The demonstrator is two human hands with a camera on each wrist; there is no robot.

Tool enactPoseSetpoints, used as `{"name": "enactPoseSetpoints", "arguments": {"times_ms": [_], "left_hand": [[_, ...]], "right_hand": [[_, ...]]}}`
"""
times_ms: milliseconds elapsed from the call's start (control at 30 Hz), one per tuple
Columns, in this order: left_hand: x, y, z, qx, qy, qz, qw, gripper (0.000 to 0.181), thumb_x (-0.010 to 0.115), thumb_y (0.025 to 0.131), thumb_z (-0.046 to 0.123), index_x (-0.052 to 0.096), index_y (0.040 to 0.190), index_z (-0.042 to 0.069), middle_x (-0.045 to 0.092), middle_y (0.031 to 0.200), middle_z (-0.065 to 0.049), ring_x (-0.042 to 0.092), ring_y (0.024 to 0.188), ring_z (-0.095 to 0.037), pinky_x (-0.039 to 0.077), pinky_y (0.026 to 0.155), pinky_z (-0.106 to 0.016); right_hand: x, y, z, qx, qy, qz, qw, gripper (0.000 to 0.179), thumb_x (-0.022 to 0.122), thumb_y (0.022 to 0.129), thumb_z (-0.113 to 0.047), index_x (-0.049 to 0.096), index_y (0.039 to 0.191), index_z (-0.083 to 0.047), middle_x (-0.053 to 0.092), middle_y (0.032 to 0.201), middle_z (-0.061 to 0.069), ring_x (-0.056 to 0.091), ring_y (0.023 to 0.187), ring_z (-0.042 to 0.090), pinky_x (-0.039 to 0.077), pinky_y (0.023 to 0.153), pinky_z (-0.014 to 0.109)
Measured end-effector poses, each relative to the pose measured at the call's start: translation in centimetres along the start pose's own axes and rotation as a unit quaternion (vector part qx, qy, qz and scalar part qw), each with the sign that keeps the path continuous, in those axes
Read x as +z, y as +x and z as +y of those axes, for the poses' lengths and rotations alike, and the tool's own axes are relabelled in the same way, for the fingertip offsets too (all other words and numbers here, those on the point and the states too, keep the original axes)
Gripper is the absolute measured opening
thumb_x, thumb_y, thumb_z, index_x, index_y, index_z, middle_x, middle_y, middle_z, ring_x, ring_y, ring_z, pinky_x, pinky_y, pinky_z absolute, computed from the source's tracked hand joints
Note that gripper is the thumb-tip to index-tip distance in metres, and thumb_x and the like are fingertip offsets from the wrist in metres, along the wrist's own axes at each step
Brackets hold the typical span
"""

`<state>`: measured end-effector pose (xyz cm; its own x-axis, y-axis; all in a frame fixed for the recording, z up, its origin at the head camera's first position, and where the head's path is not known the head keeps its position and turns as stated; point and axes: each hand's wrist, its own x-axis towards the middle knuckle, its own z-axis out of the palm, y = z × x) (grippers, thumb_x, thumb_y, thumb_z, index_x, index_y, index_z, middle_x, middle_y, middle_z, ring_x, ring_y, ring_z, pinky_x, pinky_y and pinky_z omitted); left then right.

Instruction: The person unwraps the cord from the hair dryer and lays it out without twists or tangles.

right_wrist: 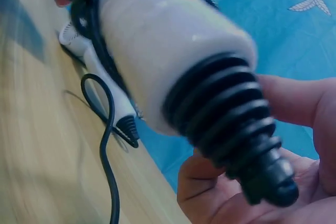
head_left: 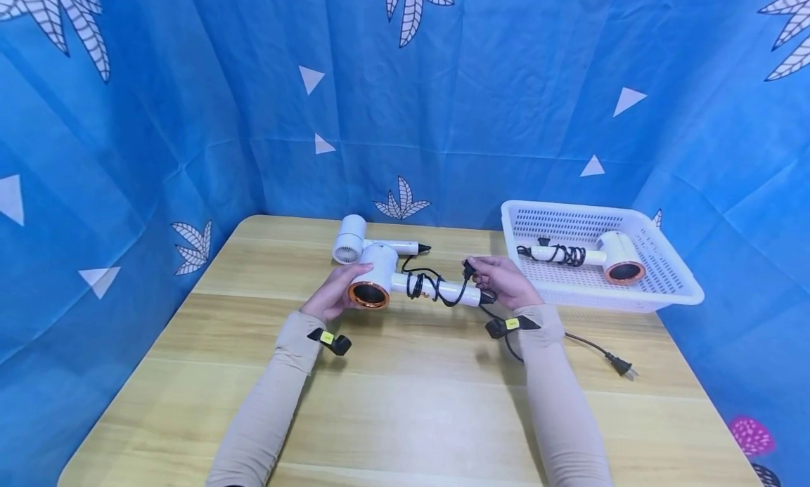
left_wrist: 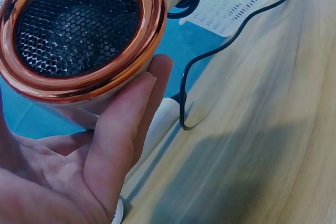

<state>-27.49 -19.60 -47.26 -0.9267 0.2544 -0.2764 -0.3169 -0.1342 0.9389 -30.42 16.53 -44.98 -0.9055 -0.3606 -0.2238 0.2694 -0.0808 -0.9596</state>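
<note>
- The left hand (head_left: 334, 294) grips the head of a white hair dryer (head_left: 381, 263), held above the worktop (head_left: 405, 410).
- The right hand (head_left: 504, 282) pinches the black plug (head_left: 468, 268) beside the handle's end; black cord (head_left: 414, 285) loops round the handle.
- Behind lies a second dryer (head_left: 350, 239), on the worktop.
- At right, a white basket (head_left: 686, 290) contains a third dryer (head_left: 619, 251).

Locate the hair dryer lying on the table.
In the head view, that hair dryer lies near the back edge of the table, left of the white basket and just behind the cord-wrapped dryer in the left hand.
</note>
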Motion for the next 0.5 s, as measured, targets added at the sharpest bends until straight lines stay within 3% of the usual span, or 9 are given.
{"name": "enactPoseSetpoints", "arguments": {"times_ms": [133, 367, 500], "left_hand": [[0.0, 0.1, 0.0, -0.004, 0.007, -0.002, 1.0000, 0.058, 0.057, 0.101, 0.036, 0.043, 0.148, 0.005, 0.067, 0.109, 0.001, 0.071, 0.093, -0.012, 0.062, 0.079, -0.032], [-0.1, 0.1, 0.1, -0.007, 0.010, 0.001, 0.9999, 0.060, 0.057, 0.101, 0.037, 0.042, 0.150, 0.004, 0.068, 0.108, 0.000, 0.071, 0.092, -0.013, 0.063, 0.078, -0.032], [0.0, 0.2, 0.0, -0.003, 0.008, 0.000, 1.0000, 0.061, 0.056, 0.102, 0.037, 0.041, 0.151, 0.004, 0.068, 0.108, 0.001, 0.072, 0.092, -0.013, 0.063, 0.078, -0.033]], "right_hand": [[0.0, -0.2, -0.4, -0.014, -0.016, 0.001, 0.9998, 0.018, 0.059, 0.105, -0.013, 0.073, 0.097, -0.019, 0.064, 0.079, -0.009, 0.050, 0.063, 0.002, 0.045, 0.058, 0.015], [0.2, -0.7, -1.0, -0.043, -0.028, 0.027, 0.9983, 0.011, 0.062, 0.103, -0.009, 0.071, 0.099, -0.013, 0.067, 0.081, -0.009, 0.044, 0.056, 0.001, 0.035, 0.051, 0.014], [0.3, -1.1, -1.6, -0.054, -0.003, 0.032, 0.9980, 0.011, 0.062, 0.102, -0.006, 0.071, 0.098, -0.011, 0.069, 0.084, -0.007, 0.054, 0.061, 0.002, 0.046, 0.055, 0.014]]}}
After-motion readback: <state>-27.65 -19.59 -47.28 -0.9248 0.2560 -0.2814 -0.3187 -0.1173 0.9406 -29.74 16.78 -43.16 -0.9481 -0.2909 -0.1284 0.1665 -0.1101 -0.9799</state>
